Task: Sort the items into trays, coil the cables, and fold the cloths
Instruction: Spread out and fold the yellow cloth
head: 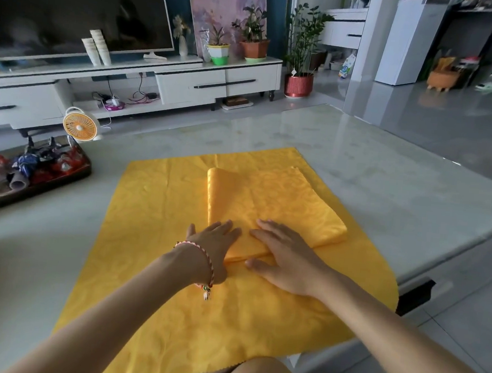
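Both flat hands, left hand [213,243] and right hand [285,256], press a folded yellow cloth [272,205]

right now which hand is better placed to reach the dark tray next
Probably the left hand: the dark tray lies on its side. The right hand, flat on the folded cloth, would have to cross the left one.

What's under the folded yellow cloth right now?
A larger flat yellow cloth spread on the pale marble table lies under the folded yellow cloth. The left hand and right hand rest flat on its near end. Anything between the layers is hidden.
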### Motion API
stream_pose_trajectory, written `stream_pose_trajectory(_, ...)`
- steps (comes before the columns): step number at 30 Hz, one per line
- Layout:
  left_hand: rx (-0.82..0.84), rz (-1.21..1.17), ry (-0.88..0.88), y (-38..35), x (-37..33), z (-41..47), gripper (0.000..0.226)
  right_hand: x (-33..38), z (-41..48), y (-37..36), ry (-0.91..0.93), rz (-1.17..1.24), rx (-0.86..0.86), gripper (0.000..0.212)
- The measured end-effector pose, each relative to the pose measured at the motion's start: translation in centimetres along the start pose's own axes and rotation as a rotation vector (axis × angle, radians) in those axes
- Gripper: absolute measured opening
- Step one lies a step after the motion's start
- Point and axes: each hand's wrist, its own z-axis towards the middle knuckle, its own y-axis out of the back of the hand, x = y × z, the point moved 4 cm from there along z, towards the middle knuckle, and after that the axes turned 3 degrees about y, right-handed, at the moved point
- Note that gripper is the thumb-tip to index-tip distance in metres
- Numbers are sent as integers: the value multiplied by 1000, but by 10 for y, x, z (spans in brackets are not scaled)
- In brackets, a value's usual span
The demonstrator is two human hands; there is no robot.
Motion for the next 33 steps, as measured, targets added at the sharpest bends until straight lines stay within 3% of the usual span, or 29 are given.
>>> stream_pose_trajectory(3,-35,22,31,3,-4,-1,78,3,-2,9,31,-93,-89,58)
stream_pose_trajectory(8,-214,3,55,11,-1,-7,49,6,-7,19,77,-180,-204,41)
stream_pose_trajectory(14,-453,-224,-52,26,28,-36,39,-24,-18,51,-163,-276,-219,24)
stream_pose_trajectory(17,-500,-422,-148,26,46,-69,33,-36,-32,67,-196,-25,-136,18)
stream_pose_trajectory(20,-400,-671,-242,23,58,-106,17,-31,-51,74,-209,428,134,30)
stream_pose_trajectory(22,-296,-827,-149,12,63,-113,10,-23,-56,73,-220,662,294,20)
stream_pose_trajectory(23,-281,-905,-69,4,69,-112,16,-22,-54,70,-234,712,317,14)
stream_pose_trajectory(25,-293,-1053,89,-9,76,-106,29,-23,-46,66,-304,786,250,5)
stream_pose_trajectory(29,-255,-1371,228,-14,81,-86,28,-34,-25,52,-515,827,9,23)
stream_pose_trajectory(33,-236,-1310,186,-8,84,-69,28,-45,-14,41,-651,843,-127,9)
